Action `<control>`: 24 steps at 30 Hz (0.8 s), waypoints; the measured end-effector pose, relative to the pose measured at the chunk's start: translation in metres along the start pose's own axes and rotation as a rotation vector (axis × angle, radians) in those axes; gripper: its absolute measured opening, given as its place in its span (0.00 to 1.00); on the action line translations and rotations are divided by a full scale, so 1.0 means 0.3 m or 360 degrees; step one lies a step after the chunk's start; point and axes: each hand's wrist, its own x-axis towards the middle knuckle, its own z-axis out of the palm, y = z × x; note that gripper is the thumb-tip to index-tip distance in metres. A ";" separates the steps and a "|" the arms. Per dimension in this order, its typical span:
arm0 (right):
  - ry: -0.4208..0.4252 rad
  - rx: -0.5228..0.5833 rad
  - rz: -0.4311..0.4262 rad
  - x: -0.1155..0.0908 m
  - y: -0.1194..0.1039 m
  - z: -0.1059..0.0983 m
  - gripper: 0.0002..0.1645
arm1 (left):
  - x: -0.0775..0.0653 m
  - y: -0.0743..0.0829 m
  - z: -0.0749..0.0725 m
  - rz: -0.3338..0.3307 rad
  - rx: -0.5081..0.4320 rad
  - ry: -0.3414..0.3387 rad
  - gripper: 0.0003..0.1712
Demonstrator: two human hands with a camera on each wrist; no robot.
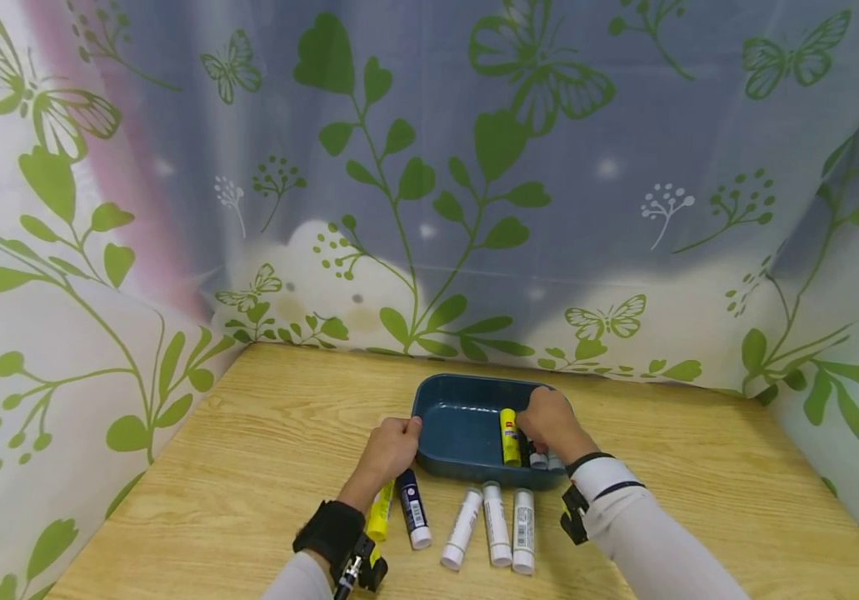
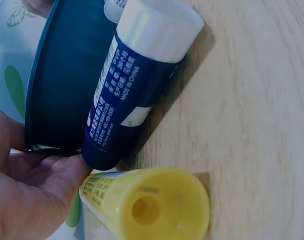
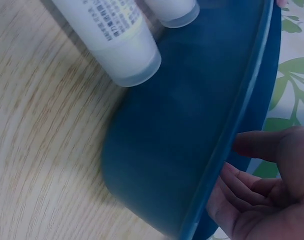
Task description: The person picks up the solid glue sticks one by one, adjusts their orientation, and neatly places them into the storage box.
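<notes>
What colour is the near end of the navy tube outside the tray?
The tube has a white near end, clearest in the left wrist view.

Looks like smooth, faintly glossy plastic on the teal tray [image 1: 461,435] and white tubes [image 1: 497,525], grained wood on the table [image 1: 249,442], matt cloth on the left wristband [image 1: 330,530].

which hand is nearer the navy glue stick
Left. The left hand is close beside the navy glue stick; the right hand is farther away, at the right end of the rectangular blue bin.
</notes>
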 end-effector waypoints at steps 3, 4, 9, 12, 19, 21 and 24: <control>0.0011 0.0028 -0.0031 -0.012 -0.002 -0.009 0.14 | 0.002 -0.001 0.002 -0.0008 0.0000 0.0000 0.25; 0.0017 0.0025 -0.0050 -0.015 -0.002 -0.012 0.15 | 0.003 -0.002 0.002 -0.0011 0.0000 0.0000 0.25; 0.0047 0.0025 -0.0131 -0.033 -0.008 -0.032 0.23 | 0.005 -0.001 0.004 -0.0015 -0.0001 0.0001 0.25; 0.0063 0.0050 -0.0169 -0.043 -0.012 -0.047 0.25 | 0.005 -0.002 0.004 -0.0018 -0.0005 0.0004 0.25; 0.0073 0.0110 -0.0174 -0.073 -0.023 -0.074 0.28 | 0.004 -0.002 0.005 -0.0016 0.0001 0.0013 0.25; 0.0076 0.0137 -0.0180 -0.084 -0.025 -0.080 0.29 | 0.004 -0.002 0.006 -0.0015 -0.0002 0.0015 0.25; 0.0092 0.0175 -0.0195 -0.104 -0.029 -0.091 0.28 | 0.003 0.000 0.006 -0.0010 -0.0007 0.0016 0.25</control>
